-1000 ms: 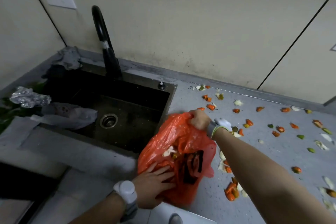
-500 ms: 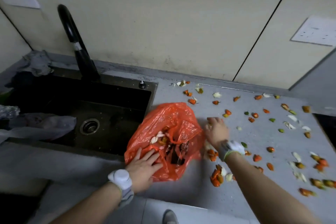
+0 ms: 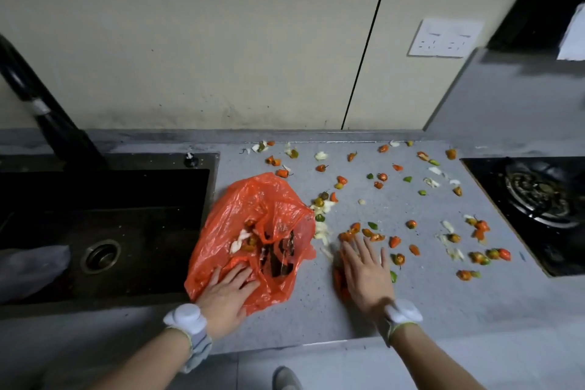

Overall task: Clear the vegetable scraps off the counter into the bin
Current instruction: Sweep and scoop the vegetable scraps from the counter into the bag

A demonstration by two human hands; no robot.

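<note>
The vegetable scraps point(image 3: 394, 241) (orange, green and pale bits, mostly pepper-like pieces) lie strewn over the grey tabletop point(image 3: 427, 294), from the back edge by the wall down to the near middle. They are thickest at about three o'clock of the orange plastic bag point(image 3: 253, 199). That bag serves as the bin and lies crumpled on the tabletop just beside the sink point(image 3: 142, 231), its mouth open towards the camera, with some scraps and dark pieces already inside.

The right hand point(image 3: 365, 272) lies palm down on the tabletop at four o'clock of the bag, fingers straight and spread, the fingertips touching a few orange pieces. A small heap of orange scraps point(image 3: 340, 282) sits against its thumb side, between the hand and the bag. The left hand point(image 3: 226, 294) rests flat on the bag's near edge at about seven o'clock, fingers straight and slightly spread, pressing the plastic down. Each wrist carries a white band.

At nine o'clock of the bag the dark sink holds a round drain point(image 3: 100, 255) and a grey crumpled sheet point(image 3: 31, 263); a black faucet point(image 3: 47, 117) rises behind it. At three o'clock, past the scraps, is a black stove burner point(image 3: 541, 196). A white wall socket point(image 3: 444, 38) sits at one o'clock.
</note>
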